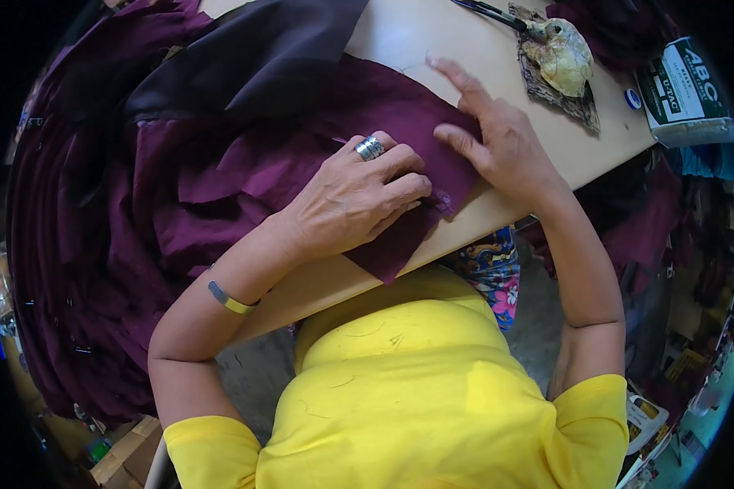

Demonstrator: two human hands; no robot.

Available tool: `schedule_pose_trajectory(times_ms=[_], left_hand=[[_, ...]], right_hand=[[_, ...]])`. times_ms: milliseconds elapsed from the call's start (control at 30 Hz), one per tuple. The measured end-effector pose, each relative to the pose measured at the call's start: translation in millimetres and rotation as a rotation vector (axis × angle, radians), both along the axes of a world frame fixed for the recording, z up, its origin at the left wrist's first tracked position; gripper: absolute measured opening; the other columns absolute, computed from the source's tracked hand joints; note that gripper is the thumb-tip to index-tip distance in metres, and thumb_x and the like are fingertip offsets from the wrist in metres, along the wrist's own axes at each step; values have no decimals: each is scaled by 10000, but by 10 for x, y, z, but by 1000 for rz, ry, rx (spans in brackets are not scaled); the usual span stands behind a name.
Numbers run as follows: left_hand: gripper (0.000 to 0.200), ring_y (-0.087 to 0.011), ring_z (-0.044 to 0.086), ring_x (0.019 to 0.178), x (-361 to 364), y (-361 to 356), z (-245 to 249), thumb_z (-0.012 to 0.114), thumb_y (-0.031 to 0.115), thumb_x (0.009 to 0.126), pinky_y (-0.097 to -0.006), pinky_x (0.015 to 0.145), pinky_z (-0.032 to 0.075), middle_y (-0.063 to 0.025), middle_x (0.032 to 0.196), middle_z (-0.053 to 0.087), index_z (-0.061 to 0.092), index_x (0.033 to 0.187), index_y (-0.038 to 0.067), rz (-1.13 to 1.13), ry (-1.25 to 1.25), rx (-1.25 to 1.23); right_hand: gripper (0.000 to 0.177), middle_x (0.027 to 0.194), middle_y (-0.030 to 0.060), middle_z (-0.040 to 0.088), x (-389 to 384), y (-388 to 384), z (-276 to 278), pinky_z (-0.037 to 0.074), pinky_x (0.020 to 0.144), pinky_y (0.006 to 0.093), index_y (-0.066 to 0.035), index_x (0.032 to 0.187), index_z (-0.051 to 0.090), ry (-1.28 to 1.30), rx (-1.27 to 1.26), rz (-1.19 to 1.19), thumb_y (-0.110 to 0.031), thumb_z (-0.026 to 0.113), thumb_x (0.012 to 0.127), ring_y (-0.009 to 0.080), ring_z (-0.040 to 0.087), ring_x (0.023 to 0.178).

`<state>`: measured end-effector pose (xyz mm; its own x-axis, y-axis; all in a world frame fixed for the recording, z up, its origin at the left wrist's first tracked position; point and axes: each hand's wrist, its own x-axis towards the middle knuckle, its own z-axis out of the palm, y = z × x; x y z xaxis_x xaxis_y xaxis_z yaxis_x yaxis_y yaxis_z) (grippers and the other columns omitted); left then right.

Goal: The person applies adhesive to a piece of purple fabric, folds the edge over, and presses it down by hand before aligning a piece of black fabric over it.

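Observation:
A maroon cloth (220, 220) lies in folds over the table, and one pointed corner hangs at the near edge. My left hand (363, 196), with a wide silver ring, is closed on this cloth, its fingers curled near a frayed whitish spot (440, 202). To the right, my right hand (501, 143) is open over the cloth's curved edge. Its index finger stretches toward the table top and its thumb stands apart, with nothing held. A dark grey cloth piece (261, 61) covers the maroon cloth at the back left.
The table (620, 147) has a slanting near edge in front of my yellow shirt. At the back right are a rough bark-like piece (583, 110) with a pale lump (567, 61), a black pen-like tool (493, 15), a small blue-and-white disc (633, 99) and a green-white box (685, 94).

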<state>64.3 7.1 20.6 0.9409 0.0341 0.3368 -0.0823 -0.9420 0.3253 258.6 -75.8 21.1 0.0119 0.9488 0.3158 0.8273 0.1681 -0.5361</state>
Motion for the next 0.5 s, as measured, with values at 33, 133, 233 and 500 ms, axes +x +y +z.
schedule_pose_trajectory(times_ms=[33,133,233,500], left_hand=[[219,-240,492,833,9,-14,10,664,78,739,-338,710,432,-53,951,526,573,934,117,-4,12,-25],[208,-247,487,827,54,-33,-5,647,53,747,-339,709,429,-56,940,525,575,932,114,19,12,-87],[199,-254,480,827,122,-17,-46,637,39,750,-344,702,422,-64,924,525,580,927,109,43,36,-151],[155,-248,473,807,166,-68,-85,602,30,775,-349,693,399,-63,864,516,576,910,100,56,-39,-151]], right_hand=[[602,948,153,627,8,-40,-14,483,746,414,-221,1344,371,13,-13,29,-58,585,805,319,613,751],[587,936,130,635,-8,-38,-29,484,760,403,-214,1330,402,130,33,2,-43,586,799,322,608,717],[573,1057,79,624,23,-1,-88,484,775,386,-210,1314,428,123,4,-45,-25,584,794,301,615,736],[574,1220,9,564,22,-2,-156,474,784,341,-227,1317,433,1,152,-10,-23,577,800,248,627,785]])
